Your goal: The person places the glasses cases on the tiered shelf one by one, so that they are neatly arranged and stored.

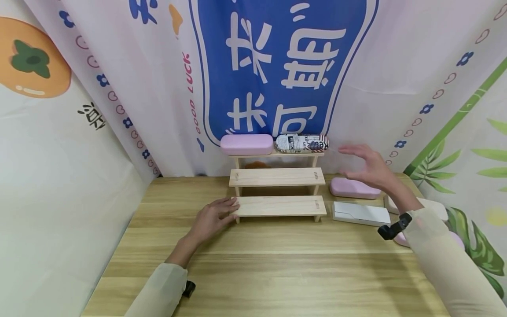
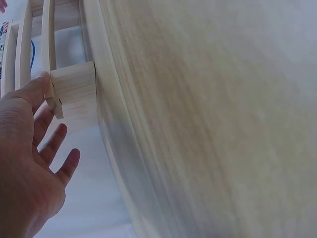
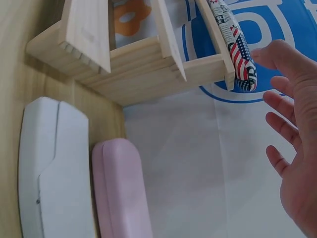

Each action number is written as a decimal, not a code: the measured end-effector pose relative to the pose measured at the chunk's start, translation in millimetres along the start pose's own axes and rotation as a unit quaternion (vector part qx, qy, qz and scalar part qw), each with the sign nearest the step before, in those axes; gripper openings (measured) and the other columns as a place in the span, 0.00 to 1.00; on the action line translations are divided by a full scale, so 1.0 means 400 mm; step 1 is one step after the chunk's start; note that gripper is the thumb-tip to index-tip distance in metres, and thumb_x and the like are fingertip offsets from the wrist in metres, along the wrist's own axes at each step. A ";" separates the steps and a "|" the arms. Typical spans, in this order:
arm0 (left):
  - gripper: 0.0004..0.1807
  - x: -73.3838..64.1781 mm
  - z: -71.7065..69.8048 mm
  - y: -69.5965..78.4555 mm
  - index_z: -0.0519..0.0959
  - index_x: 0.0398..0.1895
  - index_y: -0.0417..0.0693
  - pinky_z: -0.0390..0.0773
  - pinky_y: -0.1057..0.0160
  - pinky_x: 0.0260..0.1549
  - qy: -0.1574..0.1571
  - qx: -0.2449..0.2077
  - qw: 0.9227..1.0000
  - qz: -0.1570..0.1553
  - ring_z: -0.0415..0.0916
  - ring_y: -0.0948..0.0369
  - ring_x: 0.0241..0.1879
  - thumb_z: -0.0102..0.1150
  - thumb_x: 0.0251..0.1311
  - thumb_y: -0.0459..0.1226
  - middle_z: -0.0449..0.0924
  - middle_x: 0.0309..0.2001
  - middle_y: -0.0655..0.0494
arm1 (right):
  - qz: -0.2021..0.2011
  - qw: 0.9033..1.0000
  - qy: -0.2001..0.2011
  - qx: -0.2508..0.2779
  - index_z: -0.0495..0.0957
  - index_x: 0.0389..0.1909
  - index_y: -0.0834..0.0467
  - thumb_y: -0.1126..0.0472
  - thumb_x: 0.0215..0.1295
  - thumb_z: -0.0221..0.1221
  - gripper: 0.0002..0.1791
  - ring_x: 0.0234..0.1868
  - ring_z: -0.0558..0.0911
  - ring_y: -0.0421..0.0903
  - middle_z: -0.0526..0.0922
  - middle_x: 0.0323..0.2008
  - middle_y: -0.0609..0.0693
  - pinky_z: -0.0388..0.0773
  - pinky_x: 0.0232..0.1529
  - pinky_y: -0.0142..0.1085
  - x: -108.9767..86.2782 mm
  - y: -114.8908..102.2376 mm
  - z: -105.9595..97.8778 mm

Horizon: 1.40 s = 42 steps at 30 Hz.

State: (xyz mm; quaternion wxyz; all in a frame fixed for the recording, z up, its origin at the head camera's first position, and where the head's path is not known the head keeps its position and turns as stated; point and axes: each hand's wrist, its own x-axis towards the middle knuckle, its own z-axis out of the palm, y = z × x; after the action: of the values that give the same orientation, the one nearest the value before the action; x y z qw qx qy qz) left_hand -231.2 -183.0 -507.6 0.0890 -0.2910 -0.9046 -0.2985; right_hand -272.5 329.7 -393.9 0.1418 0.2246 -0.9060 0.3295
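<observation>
At the left end of the wooden stand [image 1: 277, 177], the left hand [image 1: 213, 219] touches the lowest step [image 1: 277, 206] with its fingers spread and loosely extended; how firmly they press cannot be told. To the right of the stand, a white case [image 1: 358, 215] lies on the table [image 1: 273, 273], and just behind it a light pink case [image 1: 354, 188], both running roughly the way the steps run. Right of the stand's top hangs the right hand [image 1: 366, 166], thumb and fingers curved wide apart and holding nothing. Leftward of its fingertips, near but apart, a patterned case [image 1: 302, 143] rests on the stand's top, over the right half. Its long axis follows the stand's length, so one end, not a flank, faces those fingers; the right hand is clearly nearer than the left. Over the stand's left half, beside it, sits another pink case [image 1: 247, 144]. Behind the stand hangs a printed curtain [image 1: 178, 154].
</observation>
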 end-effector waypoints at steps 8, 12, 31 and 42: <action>0.19 -0.002 -0.002 0.005 0.87 0.59 0.47 0.78 0.40 0.64 0.005 0.006 1.000 0.012 0.77 0.43 0.68 0.73 0.67 0.40 0.79 0.68 0.50 | 0.012 1.000 -0.020 -0.007 0.79 0.67 0.61 0.61 0.55 0.78 0.37 0.70 0.71 0.65 0.77 0.70 0.62 0.64 0.68 0.72 -0.031 0.016 0.003; 0.19 -0.002 -0.002 0.009 0.86 0.60 0.46 0.78 0.41 0.65 0.001 0.008 1.000 0.013 0.76 0.44 0.70 0.72 0.68 0.39 0.79 0.69 0.49 | 0.015 1.000 -0.026 -0.008 0.79 0.67 0.62 0.61 0.55 0.78 0.37 0.70 0.71 0.67 0.76 0.70 0.64 0.65 0.67 0.73 -0.051 0.027 0.006; 0.19 -0.002 0.002 0.006 0.86 0.61 0.46 0.76 0.41 0.66 0.002 0.015 1.000 0.014 0.75 0.45 0.70 0.71 0.69 0.40 0.78 0.69 0.49 | 0.031 0.998 -0.050 0.016 0.80 0.66 0.60 0.60 0.54 0.78 0.36 0.68 0.73 0.68 0.79 0.66 0.65 0.65 0.65 0.73 -0.133 0.079 0.019; 0.19 -0.001 0.001 0.005 0.86 0.60 0.46 0.77 0.40 0.66 0.003 0.016 1.000 0.017 0.76 0.44 0.69 0.71 0.69 0.40 0.79 0.68 0.49 | -0.002 0.998 -0.050 -0.022 0.83 0.61 0.61 0.63 0.51 0.80 0.33 0.64 0.78 0.65 0.84 0.62 0.63 0.71 0.62 0.60 -0.178 0.100 0.038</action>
State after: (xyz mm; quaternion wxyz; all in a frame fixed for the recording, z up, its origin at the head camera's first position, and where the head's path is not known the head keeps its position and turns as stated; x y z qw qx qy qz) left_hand -229.6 -181.7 -507.2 0.1019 -0.3038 -0.9040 -0.2831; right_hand -233.1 369.2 -455.6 0.1017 0.2394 -0.9187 0.2971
